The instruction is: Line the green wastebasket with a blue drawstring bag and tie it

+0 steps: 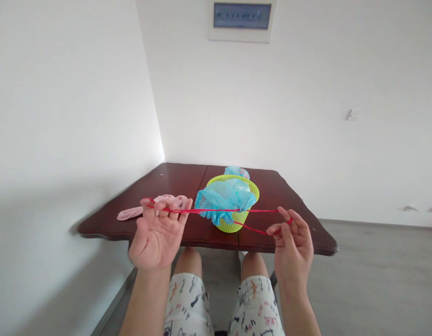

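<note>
A red string [212, 210] runs taut between my two hands above the table's near edge. My left hand [156, 240] has its palm toward me, and the string passes around its raised, partly bent fingers. The fingers of my right hand [293, 249] are curled, with the thumb and fingertips closed on the string's other end. On that side the string spreads into two strands. Behind it stands a yellow-green mesh basket [253, 185], with a crumpled blue plastic bag [219, 196] hanging over its near rim. The bag hides part of the basket.
The basket stands on a dark red-brown wooden table [181, 179] with wavy edges. A pink cloth [130, 213] lies to the left, partly behind my left hand. White walls close in the back and left. A switch [353, 115] is on the back wall.
</note>
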Action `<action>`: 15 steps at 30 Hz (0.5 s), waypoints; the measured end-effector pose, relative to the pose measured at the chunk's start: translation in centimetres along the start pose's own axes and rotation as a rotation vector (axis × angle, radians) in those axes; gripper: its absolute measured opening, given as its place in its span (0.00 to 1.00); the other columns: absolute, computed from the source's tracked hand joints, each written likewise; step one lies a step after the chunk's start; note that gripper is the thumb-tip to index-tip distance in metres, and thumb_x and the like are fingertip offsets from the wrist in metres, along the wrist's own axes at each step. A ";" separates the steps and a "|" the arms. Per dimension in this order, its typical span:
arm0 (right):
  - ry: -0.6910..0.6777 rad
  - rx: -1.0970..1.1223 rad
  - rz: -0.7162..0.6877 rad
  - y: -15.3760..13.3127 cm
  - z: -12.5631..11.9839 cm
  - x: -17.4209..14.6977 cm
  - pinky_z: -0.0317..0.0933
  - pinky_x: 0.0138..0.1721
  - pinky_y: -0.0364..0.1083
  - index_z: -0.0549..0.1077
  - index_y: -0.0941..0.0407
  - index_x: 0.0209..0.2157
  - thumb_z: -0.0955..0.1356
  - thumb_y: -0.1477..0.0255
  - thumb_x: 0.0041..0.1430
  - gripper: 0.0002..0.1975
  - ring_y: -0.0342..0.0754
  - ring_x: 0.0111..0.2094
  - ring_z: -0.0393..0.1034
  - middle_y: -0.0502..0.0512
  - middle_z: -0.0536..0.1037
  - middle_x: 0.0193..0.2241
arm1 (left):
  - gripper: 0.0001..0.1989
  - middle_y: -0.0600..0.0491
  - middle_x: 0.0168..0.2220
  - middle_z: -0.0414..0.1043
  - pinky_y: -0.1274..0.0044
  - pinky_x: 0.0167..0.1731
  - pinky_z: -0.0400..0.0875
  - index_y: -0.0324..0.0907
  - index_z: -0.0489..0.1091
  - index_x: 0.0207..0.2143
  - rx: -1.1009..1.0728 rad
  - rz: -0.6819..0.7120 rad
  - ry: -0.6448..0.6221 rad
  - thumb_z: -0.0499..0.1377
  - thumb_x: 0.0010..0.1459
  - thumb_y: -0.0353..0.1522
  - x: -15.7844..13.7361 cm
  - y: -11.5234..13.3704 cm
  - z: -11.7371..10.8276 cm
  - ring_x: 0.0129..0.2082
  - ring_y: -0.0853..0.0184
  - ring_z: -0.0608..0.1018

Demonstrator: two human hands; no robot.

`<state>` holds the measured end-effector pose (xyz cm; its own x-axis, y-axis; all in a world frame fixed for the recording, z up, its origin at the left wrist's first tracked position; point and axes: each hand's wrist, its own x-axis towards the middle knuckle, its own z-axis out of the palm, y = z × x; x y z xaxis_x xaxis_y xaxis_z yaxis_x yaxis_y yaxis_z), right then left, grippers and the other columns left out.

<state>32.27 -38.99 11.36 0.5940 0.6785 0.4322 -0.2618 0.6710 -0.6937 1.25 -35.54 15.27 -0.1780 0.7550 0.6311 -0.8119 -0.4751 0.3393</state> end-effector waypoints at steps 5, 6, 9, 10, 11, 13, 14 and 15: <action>-0.063 -0.202 -0.202 -0.1 1.4 -1.1 0.85 0.48 0.52 0.81 0.51 0.62 0.78 0.66 0.78 0.16 0.53 0.47 0.90 0.65 0.89 0.61 | 0.29 0.61 0.36 0.72 0.76 0.44 0.88 0.66 0.72 0.75 0.173 0.048 -0.153 0.72 0.78 0.38 0.6 -1.0 2.9 0.29 0.74 0.76; -0.080 -0.223 -0.241 -0.4 1.9 -1.1 0.85 0.49 0.53 0.81 0.51 0.62 0.77 0.67 0.79 0.15 0.53 0.47 0.90 0.64 0.89 0.61 | 0.31 0.61 0.35 0.70 0.80 0.34 0.82 0.68 0.69 0.78 0.263 0.073 -0.209 0.70 0.79 0.37 0.6 -1.4 3.5 0.26 0.74 0.71; -0.160 -0.248 -0.345 -2.0 3.4 -0.6 0.84 0.47 0.53 0.80 0.50 0.63 0.75 0.70 0.81 0.13 0.52 0.43 0.90 0.63 0.89 0.60 | 0.45 0.61 0.35 0.69 0.80 0.25 0.65 0.70 0.52 0.86 0.609 0.101 -0.351 0.70 0.79 0.36 0.7 -2.5 5.1 0.25 0.71 0.66; -0.208 -0.256 -0.374 -2.7 3.9 -0.3 0.83 0.45 0.52 0.80 0.50 0.63 0.73 0.72 0.82 0.13 0.50 0.41 0.90 0.62 0.89 0.59 | 0.51 0.60 0.35 0.70 0.79 0.25 0.63 0.68 0.45 0.88 0.746 0.077 -0.396 0.72 0.77 0.36 0.8 -2.8 5.7 0.26 0.70 0.67; -0.277 -0.273 -0.399 -3.5 4.4 0.1 0.82 0.44 0.51 0.81 0.49 0.62 0.72 0.73 0.82 0.12 0.50 0.40 0.89 0.60 0.90 0.57 | 0.57 0.61 0.36 0.70 0.78 0.26 0.62 0.64 0.41 0.89 0.894 0.035 -0.446 0.74 0.74 0.36 1.0 -3.1 6.3 0.27 0.69 0.68; -0.482 -0.343 -0.449 -5.3 5.6 1.1 0.80 0.44 0.50 0.83 0.49 0.59 0.69 0.76 0.83 0.13 0.49 0.41 0.87 0.57 0.90 0.52 | 0.60 0.61 0.35 0.71 0.76 0.29 0.62 0.56 0.43 0.88 1.195 -0.056 -0.562 0.78 0.68 0.39 1.6 -3.7 7.6 0.28 0.67 0.71; -0.610 -0.386 -0.477 -6.3 6.3 1.8 0.79 0.46 0.50 0.83 0.49 0.57 0.68 0.77 0.83 0.14 0.49 0.42 0.86 0.56 0.90 0.49 | 0.57 0.61 0.34 0.72 0.74 0.30 0.62 0.52 0.49 0.87 1.325 -0.086 -0.623 0.78 0.67 0.40 2.0 -4.0 8.2 0.29 0.65 0.73; -0.741 -0.429 -0.505 -7.2 7.1 2.5 0.78 0.48 0.51 0.84 0.49 0.54 0.67 0.79 0.82 0.14 0.50 0.44 0.85 0.55 0.89 0.47 | 0.49 0.60 0.33 0.73 0.73 0.31 0.61 0.49 0.58 0.82 1.421 -0.101 -0.686 0.77 0.67 0.41 2.4 -4.3 8.7 0.30 0.63 0.75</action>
<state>30.26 -39.99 21.57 -0.1042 0.4563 0.8837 0.2754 0.8671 -0.4152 9.14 -35.65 21.40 0.4376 0.6559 0.6151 0.4277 -0.7535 0.4992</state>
